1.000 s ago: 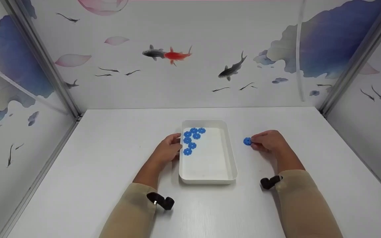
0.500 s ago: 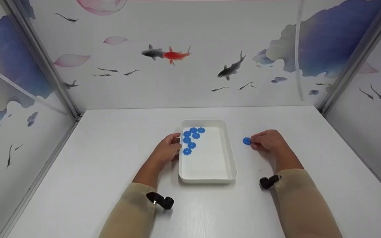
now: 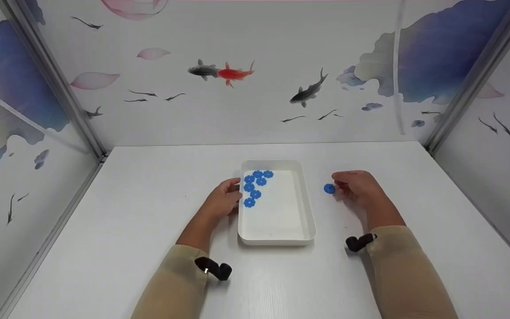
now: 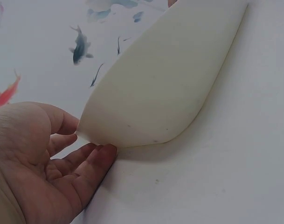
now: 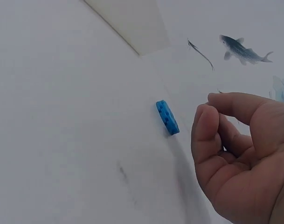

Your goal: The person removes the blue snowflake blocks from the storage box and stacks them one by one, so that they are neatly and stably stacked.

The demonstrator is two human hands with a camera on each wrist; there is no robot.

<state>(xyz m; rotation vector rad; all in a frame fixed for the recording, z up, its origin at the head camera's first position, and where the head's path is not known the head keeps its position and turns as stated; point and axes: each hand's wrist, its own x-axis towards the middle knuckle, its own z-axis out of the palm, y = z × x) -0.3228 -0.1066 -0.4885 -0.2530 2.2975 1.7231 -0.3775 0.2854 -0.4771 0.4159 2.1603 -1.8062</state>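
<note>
From the head view, there's the white tray (image 3: 279,215) sitting in the middle of the surface (image 3: 272,285), and seven blue discs (image 3: 255,194) are bunched inside it, up toward the far left, some of them touching, with the near end and right side showing bare white floor. The left hand (image 3: 223,201) has hold of the tray at its left wall, fingertips right on the edge. Across to the right, outside the tray, here's the loose disc (image 3: 329,188), blue as well, and just beside it the right hand (image 3: 362,188), fingers loosely bent and gripping nothing. Tan sleeves (image 3: 173,281) run up both forearms, each with a black device (image 3: 360,242) at the cuff, and beyond the surface stands a pale back wall (image 3: 246,126) painted with a red fish (image 3: 236,74) and dark ones. Over to the left wrist view: bent fingers meet the tray at its corner, one at the rim, others down at the bottom edge, and a sliver of skin peeks over the rim at the top. And in the right wrist view, it's daylight between disc and hand! The loose disc sits near the fingertips but apart, its notched rim toward us; whether it lies flat or tips a little, I can't tell. A corner of the tray pokes in above, a faint smudge (image 5: 123,173) marks the surface below.
</note>
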